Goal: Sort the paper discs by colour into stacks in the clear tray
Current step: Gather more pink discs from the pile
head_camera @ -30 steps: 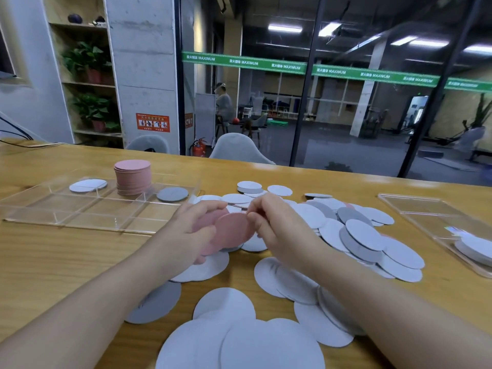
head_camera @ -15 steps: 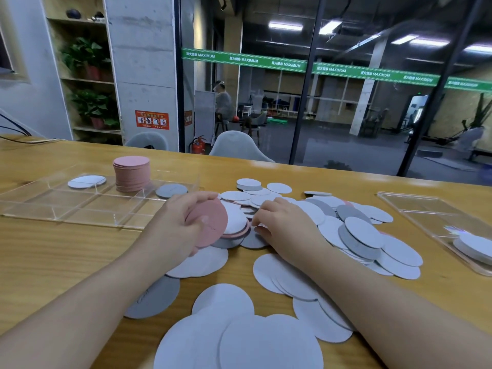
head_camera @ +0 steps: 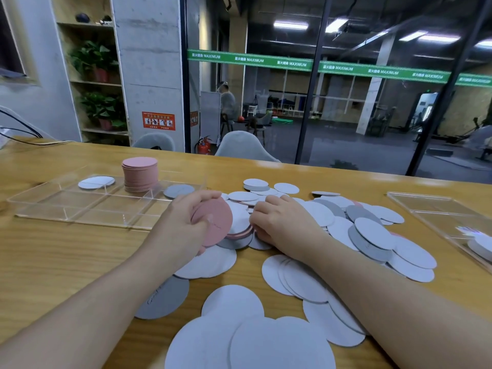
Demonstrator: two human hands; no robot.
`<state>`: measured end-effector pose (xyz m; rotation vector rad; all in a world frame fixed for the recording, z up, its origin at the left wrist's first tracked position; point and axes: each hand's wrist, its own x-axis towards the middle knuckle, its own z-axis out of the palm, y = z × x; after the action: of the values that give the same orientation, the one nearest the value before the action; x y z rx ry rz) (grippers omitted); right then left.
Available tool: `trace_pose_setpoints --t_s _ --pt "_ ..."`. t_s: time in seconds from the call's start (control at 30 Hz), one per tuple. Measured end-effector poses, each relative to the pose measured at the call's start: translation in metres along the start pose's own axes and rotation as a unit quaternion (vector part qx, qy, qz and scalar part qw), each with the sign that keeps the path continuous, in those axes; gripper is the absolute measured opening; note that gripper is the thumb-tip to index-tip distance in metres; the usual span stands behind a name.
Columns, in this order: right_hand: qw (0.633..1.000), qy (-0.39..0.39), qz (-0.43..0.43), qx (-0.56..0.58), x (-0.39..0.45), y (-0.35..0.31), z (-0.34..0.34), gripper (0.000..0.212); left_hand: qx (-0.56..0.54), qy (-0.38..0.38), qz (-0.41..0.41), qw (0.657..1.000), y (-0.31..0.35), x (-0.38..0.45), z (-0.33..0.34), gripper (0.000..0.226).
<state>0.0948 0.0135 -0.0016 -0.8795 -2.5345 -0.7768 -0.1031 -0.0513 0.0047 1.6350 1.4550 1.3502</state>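
Observation:
My left hand (head_camera: 181,225) grips a few pink discs (head_camera: 215,222) upright just right of the clear tray (head_camera: 66,209). My right hand (head_camera: 282,222) lies knuckles-up on the loose pile of white and grey discs (head_camera: 372,235), fingers curled down at a pink disc edge (head_camera: 239,234) in the heap; whether it pinches one is hidden. In the tray stand a tall pink stack (head_camera: 139,173), white discs (head_camera: 96,181) in the far-left compartment and a grey disc (head_camera: 179,190) to the right.
More white discs (head_camera: 250,339) and a grey one (head_camera: 165,299) lie near the table's front edge. A second clear tray (head_camera: 436,217) with white discs sits at the right. Beyond the table stand chairs and a glass wall.
My left hand has drawn the pink discs left and up, away from my right hand. My right hand let go of them and dropped onto the pile.

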Motion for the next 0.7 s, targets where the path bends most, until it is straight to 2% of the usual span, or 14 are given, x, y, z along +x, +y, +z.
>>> trace_pose_setpoints --t_s 0.27,0.3,0.37,0.7 --pt "0.997 0.003 0.004 0.083 -0.002 0.001 0.0 0.007 0.01 -0.004 -0.004 1.0 0.002 -0.002 0.0 0.042" --pt "0.995 -0.003 0.013 0.101 -0.001 -0.001 -0.001 0.013 0.011 -0.004 -0.002 1.0 0.002 -0.002 0.0 0.042" --pt "0.99 -0.033 0.042 0.13 0.0 -0.004 -0.006 0.025 0.012 -0.002 -0.002 1.0 0.002 -0.002 -0.001 0.043" --pt "0.96 -0.142 0.13 0.201 0.018 -0.007 -0.01 0.026 0.008 0.017 -0.018 1.0 0.0 0.0 -0.005 0.046"
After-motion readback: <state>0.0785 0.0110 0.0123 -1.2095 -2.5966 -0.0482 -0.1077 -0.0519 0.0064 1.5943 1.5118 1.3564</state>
